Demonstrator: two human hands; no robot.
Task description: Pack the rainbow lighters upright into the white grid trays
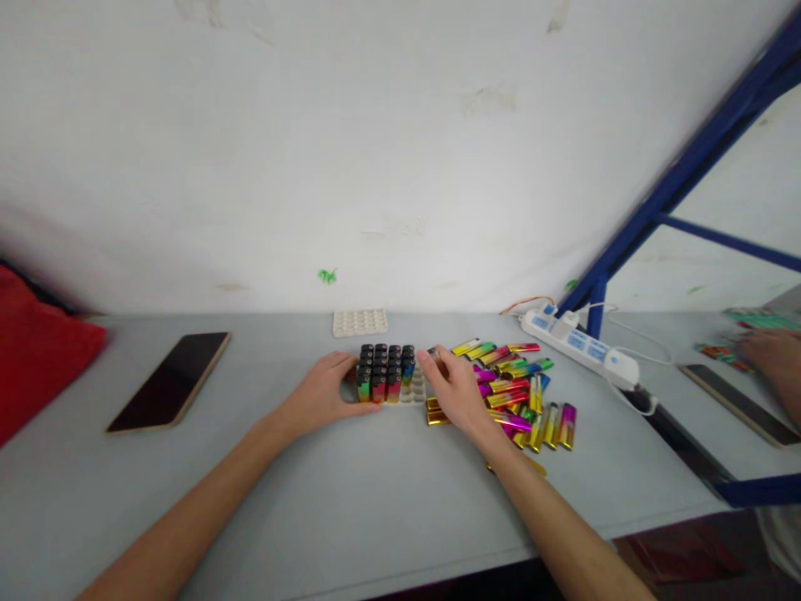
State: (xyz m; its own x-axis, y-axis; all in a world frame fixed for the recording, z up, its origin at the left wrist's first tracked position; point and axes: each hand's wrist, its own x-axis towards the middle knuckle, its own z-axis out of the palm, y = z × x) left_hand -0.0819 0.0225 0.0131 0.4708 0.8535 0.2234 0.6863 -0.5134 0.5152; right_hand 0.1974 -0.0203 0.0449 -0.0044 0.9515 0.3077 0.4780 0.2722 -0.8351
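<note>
In the head view, a white tray [413, 398] with rows of holes holds several upright lighters [379, 376] with black tops and shiny coloured bodies. My left hand [322, 388] is curved around the tray's left side, thumb along the front edge and fingers behind. Holes at the tray's right end show bare. Just beside that end, my right hand [460, 388] is closed in a pinch, with the dark top of a lighter [431, 351] showing at its fingertips; the rest of it is hidden. A loose pile of metallic lighters [510, 388] lies under and right of this hand.
Behind the filled tray lies a second white tray [360, 322]. A phone [172, 380] and a red bag [41, 351] are at the left. A power strip [572, 342] with cables and a blue metal frame [663, 192] stand right. Another person's hand [773, 355] shows beyond the frame.
</note>
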